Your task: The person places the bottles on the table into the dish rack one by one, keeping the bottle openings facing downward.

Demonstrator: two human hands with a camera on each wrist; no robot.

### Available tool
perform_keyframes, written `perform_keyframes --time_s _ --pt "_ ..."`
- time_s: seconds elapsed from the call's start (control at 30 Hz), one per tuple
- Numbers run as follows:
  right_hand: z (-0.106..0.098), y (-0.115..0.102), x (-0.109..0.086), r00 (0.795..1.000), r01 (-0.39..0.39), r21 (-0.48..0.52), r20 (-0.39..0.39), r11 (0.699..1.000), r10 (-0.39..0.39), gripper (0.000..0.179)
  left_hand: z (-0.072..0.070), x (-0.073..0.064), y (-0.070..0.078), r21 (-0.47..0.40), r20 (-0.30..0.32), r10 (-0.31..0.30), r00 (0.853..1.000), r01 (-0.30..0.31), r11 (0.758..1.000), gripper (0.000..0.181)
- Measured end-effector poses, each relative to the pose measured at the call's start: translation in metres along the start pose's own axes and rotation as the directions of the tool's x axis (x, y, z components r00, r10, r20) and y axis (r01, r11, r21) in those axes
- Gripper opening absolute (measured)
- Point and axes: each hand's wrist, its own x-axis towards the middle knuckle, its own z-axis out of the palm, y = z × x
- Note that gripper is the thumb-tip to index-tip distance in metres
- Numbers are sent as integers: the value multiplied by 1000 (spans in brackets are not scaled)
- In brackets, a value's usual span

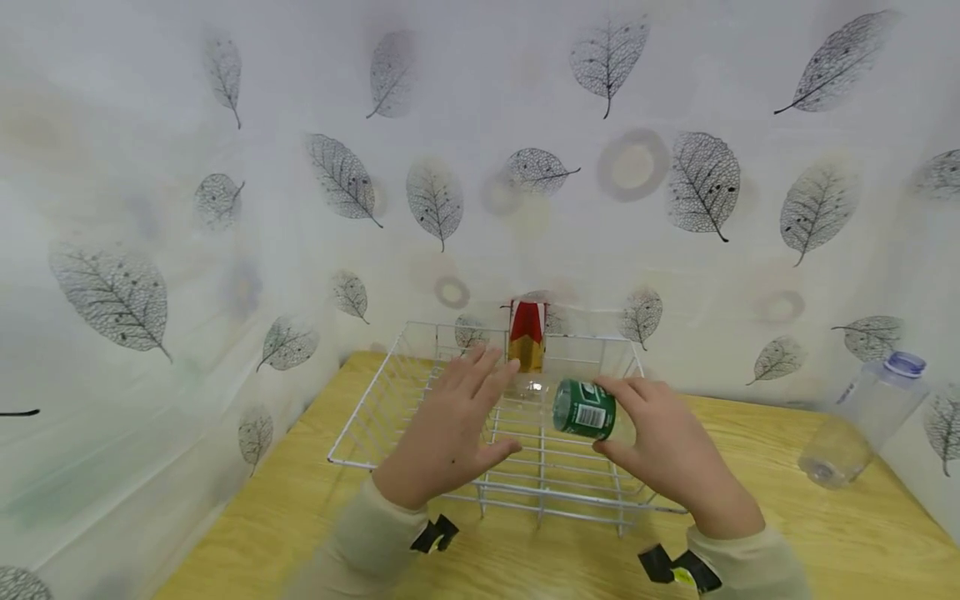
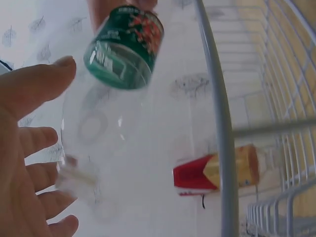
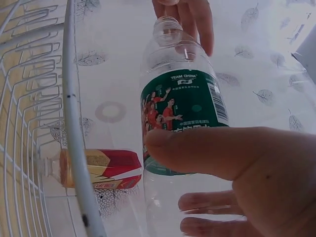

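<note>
A clear plastic bottle with a green label [image 3: 190,103] lies sideways in the air over the white wire basket [image 1: 551,493]. My right hand [image 1: 671,446] grips it around its body, the thumb [image 3: 197,150] across the label in the right wrist view. My left hand [image 1: 450,425] is by the bottle's neck end with its fingers extended; in the left wrist view its fingers [image 2: 42,177] are spread beside the clear plastic. A bottle with a red and gold label [image 1: 528,333] stands at the basket's back side, neck down toward the basket floor in the wrist views.
At the right of the yellow wood-grain table [image 1: 285,508] a clear bottle with a purple rim [image 1: 862,421] stands tilted in the head view. A pale sheet printed with leaves [image 1: 480,125] hangs behind and along the left side.
</note>
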Motion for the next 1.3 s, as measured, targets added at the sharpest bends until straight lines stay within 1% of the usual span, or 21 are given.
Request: perform_keyframes --time_s 0.13,0.27,0.37,0.47,0.57,0.7,0.83,0.9,0.97,1.03,1.1,1.13,1.17,1.2,1.23,1.27,1.3 --pt "6 -9 0 998 60 -39 2 997 -60 82 6 1 12 32 40 1 999 -2 999 94" --pt "10 -16 1 994 106 -67 -7 992 -106 83 12 -1 19 86 90 -26 996 18 996 94" --pt "11 -20 1 992 124 -83 -19 989 -126 83 19 -2 22 113 113 -43 993 30 993 95" --pt "11 -23 1 989 140 -97 -32 985 -143 82 25 -2 24 101 123 -57 991 45 994 98" --pt "12 -25 0 987 153 -102 -38 983 -158 82 28 -2 26 86 116 -65 991 55 995 97" --pt "12 -26 -1 986 158 -101 -35 982 -163 83 30 -2 27 77 112 -54 992 46 996 91" --pt "11 -26 -1 986 159 -95 -33 983 -163 83 32 -1 25 92 128 -46 991 34 995 88" --pt "11 -25 0 984 167 -77 -42 983 -170 83 34 -1 23 92 132 -44 990 32 995 88" --pt "10 -23 -1 984 167 -39 -57 985 -169 84 34 -1 21 76 131 -43 990 33 997 87" --pt "8 -21 -1 986 152 38 -77 988 -149 86 33 0 18 39 125 -53 991 48 998 86" --pt "6 -18 -2 991 110 154 -93 982 -97 89 31 0 16 -7 118 -73 990 74 997 85" --pt "5 -17 -2 993 81 218 -102 972 -60 91 29 1 15 -34 116 -86 990 90 995 86" --pt "3 -16 -2 994 54 296 -110 954 -22 92 28 1 14 -63 116 -104 988 111 992 86" --pt "2 -15 -2 993 27 370 -116 929 18 93 26 1 14 -94 116 -122 986 133 987 86" --pt "0 -15 -2 992 0 446 -115 895 57 95 24 2 14 -125 120 -141 983 155 980 86" --pt "-1 -14 -2 989 -19 526 -112 850 92 95 23 2 14 -159 125 -160 979 179 971 86" --pt "-2 -13 -1 987 -35 608 -104 793 123 94 23 2 14 -195 134 -178 975 203 960 86"
